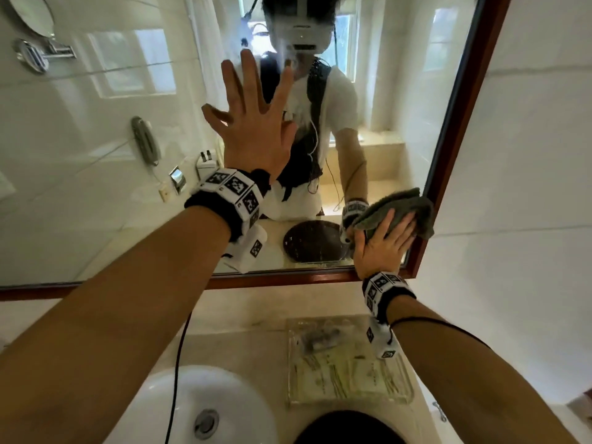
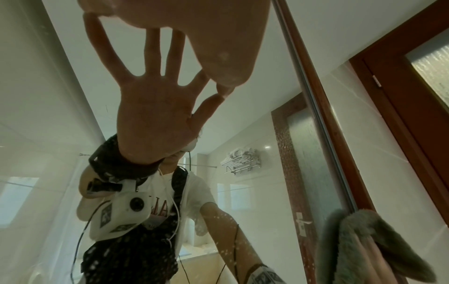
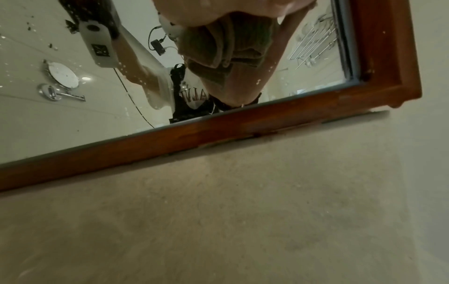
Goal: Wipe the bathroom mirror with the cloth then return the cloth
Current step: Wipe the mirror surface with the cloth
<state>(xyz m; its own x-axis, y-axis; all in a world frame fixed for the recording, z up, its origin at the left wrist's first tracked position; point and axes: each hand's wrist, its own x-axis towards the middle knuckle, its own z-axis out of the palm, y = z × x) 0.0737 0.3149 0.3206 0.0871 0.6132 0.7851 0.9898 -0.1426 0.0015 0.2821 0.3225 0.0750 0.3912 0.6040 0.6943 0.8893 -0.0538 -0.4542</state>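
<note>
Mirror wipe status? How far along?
Done: the cloth is picked up and on the glass. In hand: right hand presses it flat near the mirror's lower right corner; left hand braces, fingers spread. Left: specks remain on the lower glass; cloth not returned.

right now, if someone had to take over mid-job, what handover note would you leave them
Left hand: open, fingers spread, flat against the mirror glass, holding nothing.
Right hand: straight fingers press the grey cloth on the glass at the lower right corner, next to the wooden frame.
Done: wiping is under way; how much has been covered cannot be told.
Left: specks still show on the lower glass in the right wrist view; finish wiping, then return the cloth. Sink and glass tray sit below.
</note>
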